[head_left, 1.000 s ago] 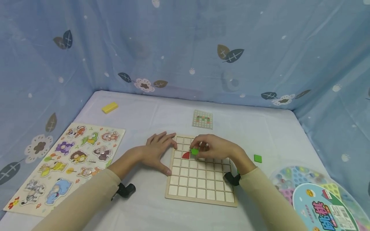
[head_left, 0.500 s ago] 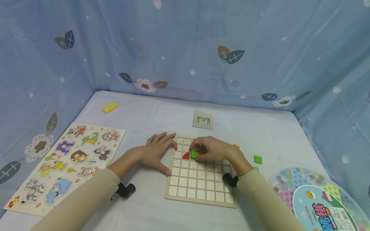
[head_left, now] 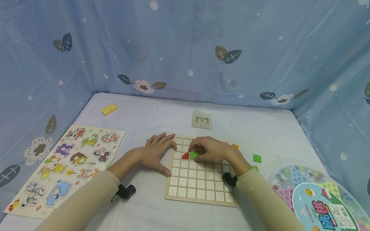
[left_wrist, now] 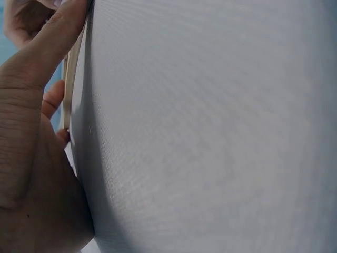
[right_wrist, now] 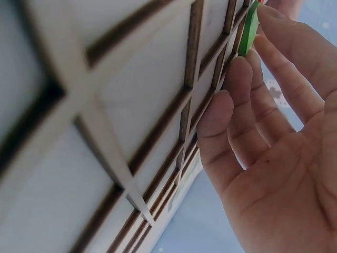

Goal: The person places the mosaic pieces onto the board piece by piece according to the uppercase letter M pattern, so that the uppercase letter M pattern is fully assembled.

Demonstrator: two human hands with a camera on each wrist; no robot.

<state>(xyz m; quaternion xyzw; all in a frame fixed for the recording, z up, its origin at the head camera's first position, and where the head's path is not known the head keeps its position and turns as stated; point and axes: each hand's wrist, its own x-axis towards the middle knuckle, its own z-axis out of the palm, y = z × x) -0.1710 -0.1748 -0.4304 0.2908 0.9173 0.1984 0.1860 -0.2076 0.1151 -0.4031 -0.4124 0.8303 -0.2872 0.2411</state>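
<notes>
A wooden grid board (head_left: 196, 184) lies flat in front of me. My left hand (head_left: 154, 152) is spread along its left side, thumb and index fingertip touching the edge; the left wrist view shows fingers against the board's rim (left_wrist: 69, 100). Over the upper part of the grid, my right hand (head_left: 212, 149) pinches a green square tile (head_left: 193, 155) between thumb and fingers. That tile sits at a cell right of a red quarter-circle tile (head_left: 185, 156). In the right wrist view the green tile (right_wrist: 249, 30) stands slightly proud of the grid; whether it is fully seated I cannot tell.
Behind the board lies a small pattern card (head_left: 201, 120). Right of it are an orange tile (head_left: 235, 146) and a green tile (head_left: 257, 158). An animal puzzle board (head_left: 78, 157) lies left, a yellow block (head_left: 109, 109) far left, and a round game package (head_left: 323, 205) front right.
My right hand has lowered the green tile from a tilt above the grid to lie flatter at the cell beside the red piece. The left hand stays put.
</notes>
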